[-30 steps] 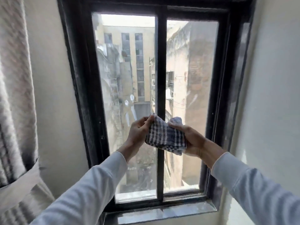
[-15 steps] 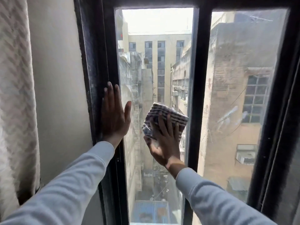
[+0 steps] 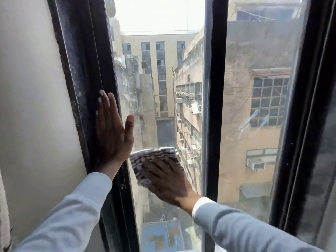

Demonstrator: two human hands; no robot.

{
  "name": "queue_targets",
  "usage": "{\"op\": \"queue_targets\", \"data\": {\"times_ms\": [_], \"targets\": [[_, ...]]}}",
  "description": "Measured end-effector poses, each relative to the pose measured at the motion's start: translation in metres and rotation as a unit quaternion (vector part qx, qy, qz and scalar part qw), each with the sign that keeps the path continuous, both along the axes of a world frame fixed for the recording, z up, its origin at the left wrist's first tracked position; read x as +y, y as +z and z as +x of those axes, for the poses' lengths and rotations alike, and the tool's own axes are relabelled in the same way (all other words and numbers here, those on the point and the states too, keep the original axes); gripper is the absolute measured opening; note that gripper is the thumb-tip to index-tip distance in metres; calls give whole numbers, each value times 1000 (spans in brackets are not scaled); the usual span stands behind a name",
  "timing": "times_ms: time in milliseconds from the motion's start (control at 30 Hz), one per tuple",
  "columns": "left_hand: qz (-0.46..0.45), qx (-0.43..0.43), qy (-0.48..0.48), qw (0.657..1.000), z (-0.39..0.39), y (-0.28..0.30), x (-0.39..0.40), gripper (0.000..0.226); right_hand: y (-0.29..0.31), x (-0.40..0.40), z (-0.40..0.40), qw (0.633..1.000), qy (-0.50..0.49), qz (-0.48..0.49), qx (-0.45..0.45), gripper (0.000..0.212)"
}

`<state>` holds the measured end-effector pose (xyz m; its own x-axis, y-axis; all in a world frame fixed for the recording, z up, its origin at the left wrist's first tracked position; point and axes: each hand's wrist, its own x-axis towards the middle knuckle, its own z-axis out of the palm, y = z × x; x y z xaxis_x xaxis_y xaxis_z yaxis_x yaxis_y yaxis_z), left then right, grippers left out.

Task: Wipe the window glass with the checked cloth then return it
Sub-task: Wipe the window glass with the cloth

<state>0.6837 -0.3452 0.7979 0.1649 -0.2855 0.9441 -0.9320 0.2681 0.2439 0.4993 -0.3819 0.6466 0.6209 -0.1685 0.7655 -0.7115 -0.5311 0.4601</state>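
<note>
The checked cloth (image 3: 145, 157), dark and white, is pressed flat against the left pane of the window glass (image 3: 160, 88) low down. My right hand (image 3: 167, 180) lies spread over it, fingers apart, covering its lower right part and holding it to the glass. My left hand (image 3: 112, 135) rests flat and open on the black left window frame (image 3: 85, 79), its thumb reaching onto the glass just above the cloth's left corner. Both arms wear pale grey sleeves.
A black centre bar (image 3: 214, 106) splits the window; the right pane (image 3: 258, 106) is streaked and dusty. A cream wall (image 3: 32, 106) flanks the frame on the left, the dark right frame (image 3: 309, 124) on the other side. Buildings show outside.
A second ago both hands held the cloth in the air before the window. I have moved closer; the cloth has slid down and left on the left pane under my right hand.
</note>
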Motion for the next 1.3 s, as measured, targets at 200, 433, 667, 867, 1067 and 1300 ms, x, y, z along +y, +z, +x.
{"op": "queue_targets", "data": {"times_ms": [200,433,667,867,1067,1300], "targets": [[4,-10,-21,1000,-2,2,2,84,24,-2,-20,963,-38,103,-245,54],[13,-24,-23,999,5,-2,-3,84,35,-6,-44,978,0,172,-118,62],[14,-35,2,999,5,-4,-5,83,29,-1,-3,992,87,-87,-6,55],[5,-32,4,999,3,-2,-3,83,38,-11,-14,951,6,3,-309,53],[18,-64,23,997,9,-5,-5,87,109,-28,8,985,69,-145,-71,44],[85,-83,20,993,-17,2,18,96,124,-9,-65,924,26,-36,-380,37]]}}
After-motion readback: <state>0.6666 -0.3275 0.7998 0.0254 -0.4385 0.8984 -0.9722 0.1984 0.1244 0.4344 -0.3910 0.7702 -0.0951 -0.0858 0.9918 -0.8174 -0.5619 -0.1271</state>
